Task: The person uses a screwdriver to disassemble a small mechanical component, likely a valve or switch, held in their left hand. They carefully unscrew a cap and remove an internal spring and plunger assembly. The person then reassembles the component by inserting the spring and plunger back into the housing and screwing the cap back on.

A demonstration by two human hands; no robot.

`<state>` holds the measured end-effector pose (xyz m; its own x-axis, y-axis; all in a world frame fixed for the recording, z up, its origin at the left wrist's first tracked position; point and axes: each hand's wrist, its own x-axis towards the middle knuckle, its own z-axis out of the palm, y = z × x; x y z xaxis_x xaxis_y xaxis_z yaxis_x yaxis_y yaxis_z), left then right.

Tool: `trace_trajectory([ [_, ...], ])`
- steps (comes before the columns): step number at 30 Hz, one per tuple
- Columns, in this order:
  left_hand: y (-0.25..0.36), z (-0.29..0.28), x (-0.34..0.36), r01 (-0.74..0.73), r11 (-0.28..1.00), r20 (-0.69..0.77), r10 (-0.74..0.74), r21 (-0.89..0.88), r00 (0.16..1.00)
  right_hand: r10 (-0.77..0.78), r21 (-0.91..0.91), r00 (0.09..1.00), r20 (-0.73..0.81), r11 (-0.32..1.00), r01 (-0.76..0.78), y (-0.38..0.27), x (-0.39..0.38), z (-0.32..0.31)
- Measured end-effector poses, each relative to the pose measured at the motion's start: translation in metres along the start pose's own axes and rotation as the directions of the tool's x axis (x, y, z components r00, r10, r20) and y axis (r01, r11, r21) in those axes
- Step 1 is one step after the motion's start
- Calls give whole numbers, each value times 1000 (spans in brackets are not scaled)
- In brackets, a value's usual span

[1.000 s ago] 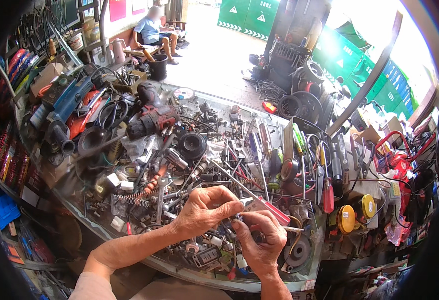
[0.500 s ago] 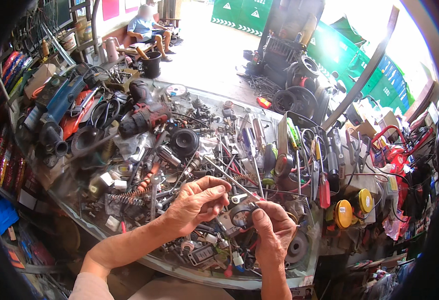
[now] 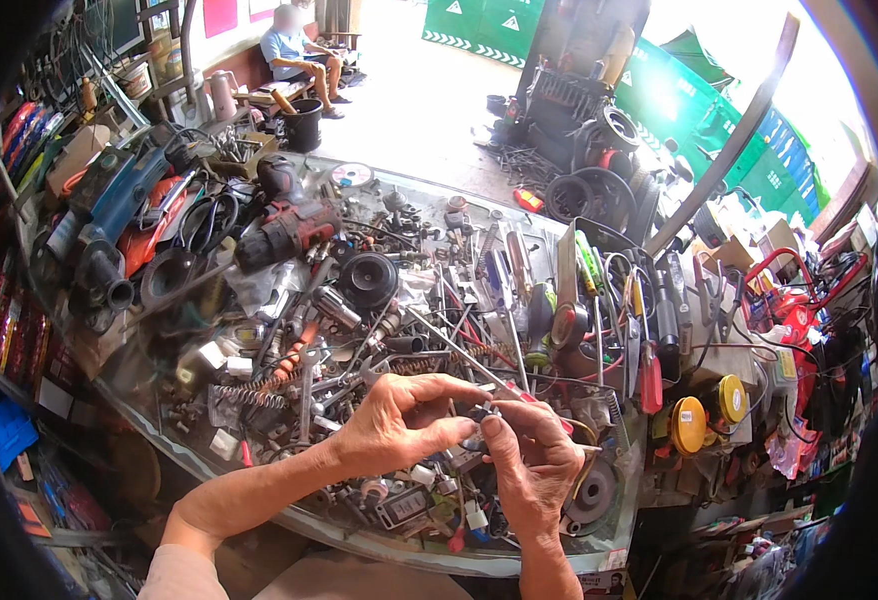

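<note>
My right hand (image 3: 534,460) holds a small dark part (image 3: 480,412) between thumb and fingers. A long tool with a thin metal shaft (image 3: 449,343), probably a screwdriver, runs through the same hand, with red showing by the fingers. Thumb and forefinger of my left hand (image 3: 399,425) close on the near side of the small part, and the fingers hide most of it. Beneath both hands lies a heap of loose parts, with a coil spring (image 3: 249,397), a wrench (image 3: 308,390) and a round black horn-like part (image 3: 369,279) beyond my left hand.
A glass-topped counter (image 3: 359,553) carries the clutter. A red-and-black power drill (image 3: 289,235) and a blue power tool (image 3: 119,195) lie at the left. Screwdrivers and pliers fill a tool box (image 3: 604,235) at the right, near yellow round tins (image 3: 688,427). A person (image 3: 304,60) sits far off.
My left hand has moved right and its thumb and forefinger have closed on the small dark part. My right hand has turned slightly, keeping its hold on the part and the long tool.
</note>
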<state>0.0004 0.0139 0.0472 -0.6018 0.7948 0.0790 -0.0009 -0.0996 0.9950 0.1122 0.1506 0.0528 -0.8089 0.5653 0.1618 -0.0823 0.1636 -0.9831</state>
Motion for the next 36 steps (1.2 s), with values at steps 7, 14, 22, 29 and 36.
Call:
trace_trajectory([
  [7, -19, 12, -1, -319, 802, -98, 420, 504, 902, -50, -22, 998, 35, 998, 51, 5, -1, 0],
  [14, -19, 9, -2, -377, 625, 13, 506, 683, 863, -77, -96, 997, 32, 992, 79, 0, -4, 3],
  [22, -25, 11, -3, -351, 539, 36, 509, 766, 860, -214, -210, 976, 35, 954, 216, -2, -3, 5],
  [29, -22, 14, -3, -320, 632, -45, 491, 706, 870, -366, -307, 931, 12, 884, 351, 1, 3, 0],
  [36, -9, 4, 2, 2, 1000, -263, -8, -23, 965, -553, -818, 833, -20, 488, 304, -2, 14, -9],
])
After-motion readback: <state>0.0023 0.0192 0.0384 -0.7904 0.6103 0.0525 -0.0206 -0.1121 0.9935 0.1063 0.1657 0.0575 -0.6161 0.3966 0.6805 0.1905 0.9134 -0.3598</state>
